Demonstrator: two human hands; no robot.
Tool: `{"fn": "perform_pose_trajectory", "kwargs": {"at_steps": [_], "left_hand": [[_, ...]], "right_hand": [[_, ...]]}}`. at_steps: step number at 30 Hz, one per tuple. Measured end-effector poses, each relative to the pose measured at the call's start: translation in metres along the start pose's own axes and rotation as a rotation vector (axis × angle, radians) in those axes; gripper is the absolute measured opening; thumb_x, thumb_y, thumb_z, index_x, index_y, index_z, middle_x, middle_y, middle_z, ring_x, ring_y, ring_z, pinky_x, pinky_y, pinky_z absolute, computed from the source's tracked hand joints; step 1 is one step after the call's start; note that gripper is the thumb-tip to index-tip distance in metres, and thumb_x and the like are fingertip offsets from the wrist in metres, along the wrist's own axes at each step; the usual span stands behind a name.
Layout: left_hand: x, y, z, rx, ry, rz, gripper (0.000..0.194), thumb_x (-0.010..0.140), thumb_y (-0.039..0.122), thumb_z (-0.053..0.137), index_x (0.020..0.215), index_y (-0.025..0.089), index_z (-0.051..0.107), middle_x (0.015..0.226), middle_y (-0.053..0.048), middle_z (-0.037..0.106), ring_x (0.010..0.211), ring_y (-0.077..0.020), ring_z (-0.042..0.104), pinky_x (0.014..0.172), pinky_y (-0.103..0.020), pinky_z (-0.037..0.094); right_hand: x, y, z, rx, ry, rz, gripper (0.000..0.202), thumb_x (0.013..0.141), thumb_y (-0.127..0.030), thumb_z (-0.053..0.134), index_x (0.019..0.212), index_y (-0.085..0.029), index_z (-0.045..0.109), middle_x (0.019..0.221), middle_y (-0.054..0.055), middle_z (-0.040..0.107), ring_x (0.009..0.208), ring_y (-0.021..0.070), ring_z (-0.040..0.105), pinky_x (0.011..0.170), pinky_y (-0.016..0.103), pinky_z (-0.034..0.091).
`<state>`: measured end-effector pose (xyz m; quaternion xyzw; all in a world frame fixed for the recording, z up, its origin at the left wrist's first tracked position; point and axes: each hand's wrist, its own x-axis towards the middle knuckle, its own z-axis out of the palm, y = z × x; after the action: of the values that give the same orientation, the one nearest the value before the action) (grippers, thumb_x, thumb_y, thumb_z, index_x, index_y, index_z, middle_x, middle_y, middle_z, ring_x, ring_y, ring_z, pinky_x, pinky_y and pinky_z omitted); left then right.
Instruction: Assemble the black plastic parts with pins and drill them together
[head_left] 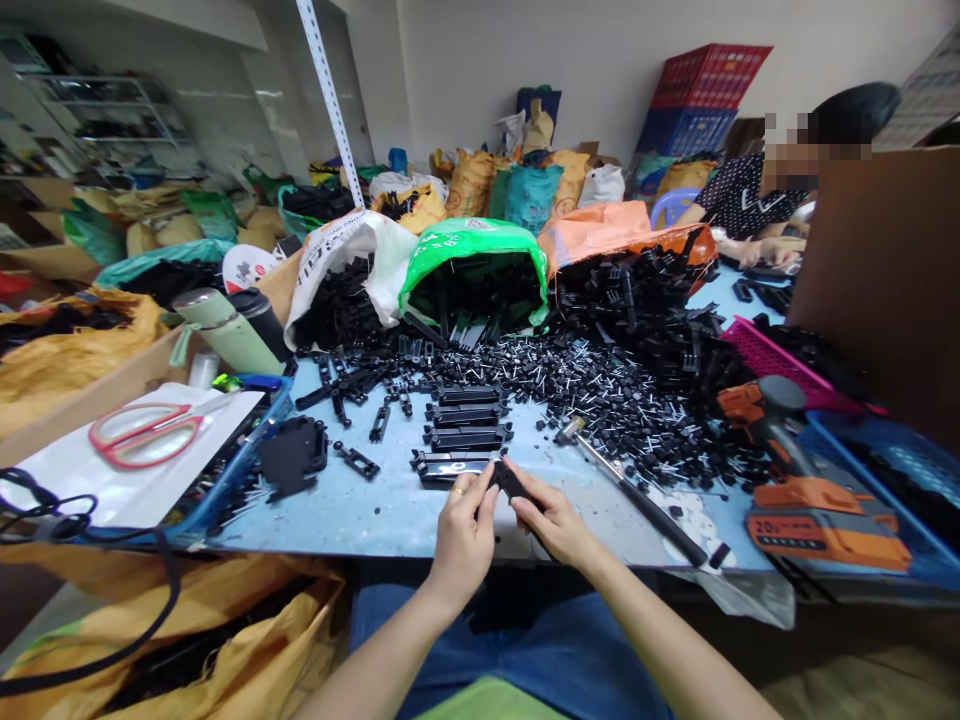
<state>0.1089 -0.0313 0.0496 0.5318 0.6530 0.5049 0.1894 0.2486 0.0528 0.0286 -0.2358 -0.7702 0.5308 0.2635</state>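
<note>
Workroom: filled sacks (532, 195) are being stored behind the table (352, 520); at the far right, a co-worker (750, 200) is being partly hidden by a brown board (885, 290).
Hands: one black part (513, 484) is being held between the left hand (465, 530) and the right hand (559, 520), low over the near side of the table. It is being pinched narrowly by the fingertips of both; how firmly, cannot be told.
Bars: four bars (469, 437) are being lined up one behind another, just beyond the fingers.
Pins: loose pins and caps (600, 385) are being spread in a wide heap before the open bags (476, 240).
Tools: a hammer (645, 502) and a drill (825, 520) are being left lying at the right.
Risk: the part could be dropped if the small pinch is being loosened; the nearest bar could be pushed crooked by a knuckle, and pins could be scattered by a careless sleeve or elbow.
</note>
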Motion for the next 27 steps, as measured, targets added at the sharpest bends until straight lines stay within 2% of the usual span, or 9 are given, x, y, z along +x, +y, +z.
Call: {"fn": "perform_pose_trajectory", "kwargs": {"at_steps": [2,4,10,15,18,20,22,24,27], "left_hand": [[-0.003,0.002,0.009,-0.021,0.123,0.020,0.035,0.092,0.026,0.037,0.124,0.020,0.051,0.107,-0.009,0.057,0.101,-0.0185,0.053,0.089,-0.032,0.043],[-0.002,0.000,0.012,-0.036,0.177,0.065,0.035,0.092,0.024,0.038,0.123,0.020,0.051,0.112,-0.010,0.056,0.104,-0.0188,0.052,0.091,-0.033,0.042],[0.010,-0.010,-0.002,-0.024,0.038,0.144,0.032,0.091,0.024,0.040,0.119,0.021,0.055,0.106,-0.008,0.060,0.098,-0.0176,0.055,0.088,-0.033,0.044],[0.008,-0.015,0.006,-0.047,0.047,0.054,0.032,0.090,0.028,0.041,0.118,0.021,0.056,0.113,-0.008,0.059,0.110,-0.0197,0.051,0.097,-0.035,0.039],[-0.003,-0.024,0.018,-0.123,0.114,-0.130,0.035,0.090,0.033,0.040,0.118,0.019,0.055,0.114,-0.010,0.058,0.105,-0.0211,0.055,0.092,-0.037,0.043],[-0.014,-0.032,0.022,-0.180,0.129,-0.305,0.040,0.091,0.036,0.037,0.125,0.016,0.046,0.108,-0.012,0.060,0.092,-0.0209,0.061,0.081,-0.037,0.050],[-0.025,-0.037,0.019,-0.100,0.085,-0.374,0.046,0.090,0.034,0.037,0.133,0.016,0.034,0.108,-0.014,0.058,0.090,-0.0224,0.062,0.076,-0.039,0.052],[-0.030,-0.036,0.013,0.144,0.032,-0.244,0.052,0.087,0.026,0.041,0.137,0.018,0.028,0.121,-0.016,0.050,0.108,-0.0272,0.053,0.087,-0.046,0.045],[-0.024,-0.027,0.006,0.467,-0.204,0.177,0.057,0.079,0.012,0.046,0.134,0.024,0.034,0.133,-0.011,0.041,0.127,-0.0302,0.030,0.102,-0.054,0.026]], "right_hand": [[-0.002,-0.003,0.014,0.047,0.099,-0.020,0.049,0.089,-0.038,0.044,0.137,-0.030,0.035,0.133,0.008,0.043,0.057,0.0080,0.052,0.057,0.026,0.051],[-0.003,-0.007,0.026,0.066,0.172,-0.034,0.050,0.090,-0.037,0.043,0.138,-0.029,0.033,0.136,0.009,0.039,0.060,0.0093,0.054,0.058,0.026,0.051],[-0.003,-0.004,0.038,0.037,0.231,-0.039,0.051,0.090,-0.034,0.043,0.139,-0.029,0.030,0.135,0.008,0.041,0.082,0.0172,0.060,0.066,0.030,0.052],[-0.005,0.003,0.050,-0.013,0.318,-0.021,0.052,0.092,-0.037,0.038,0.141,-0.026,0.025,0.133,0.008,0.044,0.096,0.0200,0.058,0.078,0.034,0.051],[-0.001,0.005,0.043,-0.180,0.186,-0.023,0.051,0.092,-0.037,0.036,0.141,-0.025,0.026,0.126,0.008,0.051,0.106,0.0205,0.053,0.090,0.036,0.045],[0.007,0.008,0.022,-0.365,0.061,-0.009,0.050,0.092,-0.039,0.037,0.140,-0.026,0.029,0.121,0.008,0.054,0.105,0.0205,0.053,0.091,0.037,0.043],[0.019,0.016,-0.017,-0.576,0.061,0.020,0.048,0.090,-0.043,0.039,0.136,-0.027,0.036,0.118,0.008,0.054,0.103,0.0211,0.052,0.090,0.037,0.043],[0.034,0.027,-0.068,-0.775,0.183,0.060,0.045,0.090,-0.044,0.038,0.131,-0.025,0.044,0.118,0.009,0.054,0.106,0.0219,0.049,0.091,0.037,0.041],[0.058,0.044,-0.152,-1.100,0.382,0.230,0.042,0.093,-0.038,0.033,0.129,-0.020,0.044,0.117,0.011,0.052,0.106,0.0225,0.046,0.089,0.035,0.039]]}}
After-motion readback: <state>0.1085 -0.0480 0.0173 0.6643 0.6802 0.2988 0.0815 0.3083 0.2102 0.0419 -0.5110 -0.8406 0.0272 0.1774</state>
